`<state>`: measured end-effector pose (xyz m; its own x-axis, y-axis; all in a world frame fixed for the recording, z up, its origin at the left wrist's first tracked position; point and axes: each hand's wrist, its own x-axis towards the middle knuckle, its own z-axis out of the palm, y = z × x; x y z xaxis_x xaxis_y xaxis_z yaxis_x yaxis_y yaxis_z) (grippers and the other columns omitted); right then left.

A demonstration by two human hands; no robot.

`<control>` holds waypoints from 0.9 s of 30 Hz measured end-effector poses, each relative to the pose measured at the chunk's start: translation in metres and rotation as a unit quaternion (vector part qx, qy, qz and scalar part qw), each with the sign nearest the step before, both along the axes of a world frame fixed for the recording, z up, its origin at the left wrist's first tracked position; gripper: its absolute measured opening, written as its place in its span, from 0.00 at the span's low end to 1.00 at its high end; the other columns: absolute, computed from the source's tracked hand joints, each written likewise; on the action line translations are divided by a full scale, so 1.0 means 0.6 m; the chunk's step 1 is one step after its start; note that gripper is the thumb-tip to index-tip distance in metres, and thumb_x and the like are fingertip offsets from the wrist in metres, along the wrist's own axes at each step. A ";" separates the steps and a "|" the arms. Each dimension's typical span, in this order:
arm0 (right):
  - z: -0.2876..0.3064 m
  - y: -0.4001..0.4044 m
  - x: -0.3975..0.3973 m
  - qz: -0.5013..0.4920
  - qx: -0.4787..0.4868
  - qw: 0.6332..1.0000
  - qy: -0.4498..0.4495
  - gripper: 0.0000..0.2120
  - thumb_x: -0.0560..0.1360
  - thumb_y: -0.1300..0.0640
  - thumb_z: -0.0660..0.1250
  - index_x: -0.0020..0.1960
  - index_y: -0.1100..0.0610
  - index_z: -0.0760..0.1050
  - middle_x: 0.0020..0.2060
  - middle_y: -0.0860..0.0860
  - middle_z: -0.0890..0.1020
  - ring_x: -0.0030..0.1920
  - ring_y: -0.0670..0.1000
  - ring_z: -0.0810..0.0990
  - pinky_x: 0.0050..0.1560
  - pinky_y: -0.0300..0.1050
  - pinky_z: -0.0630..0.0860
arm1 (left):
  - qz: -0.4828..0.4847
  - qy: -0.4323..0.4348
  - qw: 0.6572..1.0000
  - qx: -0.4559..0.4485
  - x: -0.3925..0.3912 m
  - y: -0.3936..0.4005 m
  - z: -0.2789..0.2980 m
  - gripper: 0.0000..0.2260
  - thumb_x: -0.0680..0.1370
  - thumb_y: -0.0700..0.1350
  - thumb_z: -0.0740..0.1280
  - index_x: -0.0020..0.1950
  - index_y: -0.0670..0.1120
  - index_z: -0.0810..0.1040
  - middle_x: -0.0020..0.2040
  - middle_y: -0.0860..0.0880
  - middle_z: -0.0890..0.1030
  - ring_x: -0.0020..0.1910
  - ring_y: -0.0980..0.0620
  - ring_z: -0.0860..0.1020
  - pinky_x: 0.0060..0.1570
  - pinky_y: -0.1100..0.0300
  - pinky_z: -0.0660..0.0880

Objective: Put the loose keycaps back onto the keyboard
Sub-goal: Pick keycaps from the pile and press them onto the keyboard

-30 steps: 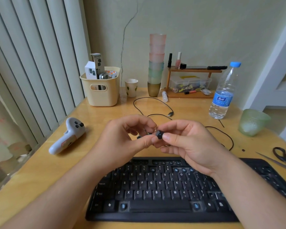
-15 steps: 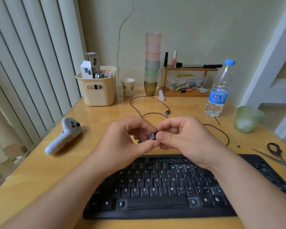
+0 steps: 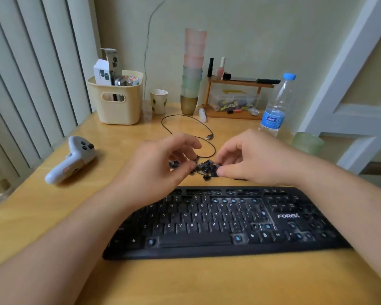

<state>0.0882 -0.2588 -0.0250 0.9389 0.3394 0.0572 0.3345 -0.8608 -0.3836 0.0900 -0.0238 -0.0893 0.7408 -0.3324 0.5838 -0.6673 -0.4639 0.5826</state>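
Behind the keyboard's (image 3: 218,223) back edge, near the middle of the table (image 3: 42,208), both hands have come down to the heap of loose keycaps (image 3: 207,168). A second ago they were raised together over the keyboard, passing one keycap between their fingertips; now they have parted and sit low over the pile. That suggests the person is sorting for the next cap, not seating one, and several sockets on the keyboard still show bare blue stems.

The left hand (image 3: 163,166) is curled, thumb and forefinger closed together at the pile's left edge; whether they pinch a cap cannot be told. The right hand (image 3: 251,159) arches over the pile's right side, thumb and fingers closing on a dark keycap there. A thin black cable (image 3: 185,116) loops across the table just beyond the hands.
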 end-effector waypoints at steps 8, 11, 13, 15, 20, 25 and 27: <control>-0.050 -0.055 -0.016 0.026 -0.191 0.981 0.019 0.07 0.78 0.43 0.71 0.50 0.45 0.81 0.42 0.41 0.82 0.45 0.41 0.79 0.53 0.49 0.79 | 0.038 0.010 0.999 0.017 0.018 0.017 -0.007 0.14 0.79 0.41 0.72 0.60 0.57 0.80 0.46 0.60 0.84 0.48 0.59 0.82 0.56 0.55 0.79; -0.052 -0.056 -0.017 0.048 -0.197 0.979 0.009 0.06 0.78 0.42 0.70 0.50 0.44 0.80 0.45 0.40 0.78 0.49 0.42 0.75 0.55 0.50 0.76 | 0.048 0.013 0.998 0.026 0.024 0.021 -0.013 0.14 0.79 0.41 0.71 0.60 0.58 0.80 0.45 0.60 0.83 0.47 0.60 0.82 0.55 0.53 0.79; -0.052 -0.054 -0.017 0.052 -0.192 0.980 0.006 0.07 0.78 0.41 0.70 0.49 0.43 0.80 0.46 0.41 0.77 0.51 0.44 0.75 0.56 0.51 0.76 | 0.052 0.018 0.998 0.030 0.026 0.023 -0.015 0.13 0.79 0.42 0.71 0.59 0.58 0.80 0.45 0.60 0.83 0.47 0.59 0.82 0.55 0.53 0.79; -0.054 -0.050 -0.015 0.053 -0.190 0.980 0.003 0.08 0.77 0.40 0.71 0.50 0.43 0.81 0.47 0.41 0.77 0.52 0.45 0.76 0.56 0.53 0.76 | 0.055 0.021 0.998 0.034 0.029 0.024 -0.016 0.12 0.79 0.42 0.72 0.59 0.57 0.80 0.45 0.60 0.83 0.47 0.60 0.81 0.55 0.53 0.79; -0.061 -0.036 -0.017 0.058 -0.170 0.984 0.004 0.07 0.77 0.41 0.71 0.50 0.43 0.80 0.45 0.39 0.77 0.50 0.42 0.75 0.55 0.51 0.77 | 0.062 0.022 0.997 0.047 0.031 0.027 -0.018 0.12 0.79 0.43 0.71 0.58 0.58 0.81 0.45 0.60 0.83 0.47 0.61 0.81 0.54 0.53 0.80; -0.066 -0.015 -0.018 0.051 -0.173 0.983 0.017 0.08 0.77 0.41 0.71 0.48 0.45 0.81 0.43 0.40 0.79 0.48 0.43 0.77 0.53 0.52 0.78 | 0.063 0.019 0.996 0.055 0.030 0.026 -0.018 0.11 0.79 0.43 0.71 0.58 0.58 0.81 0.45 0.59 0.82 0.47 0.61 0.81 0.54 0.53 0.80; -0.064 -0.009 -0.017 0.041 -0.178 0.983 0.023 0.09 0.76 0.40 0.72 0.47 0.45 0.81 0.43 0.41 0.81 0.47 0.46 0.79 0.51 0.53 0.80 | 0.062 0.018 0.996 0.055 0.030 0.026 -0.017 0.11 0.79 0.43 0.71 0.58 0.58 0.81 0.45 0.60 0.82 0.47 0.61 0.81 0.54 0.54 0.80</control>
<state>0.0780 -0.2643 -0.0636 0.9065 0.4045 -0.1209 0.3975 -0.9143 -0.0783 0.1078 -0.0080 -0.0998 0.8000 -0.2973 0.5211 -0.5803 -0.6039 0.5464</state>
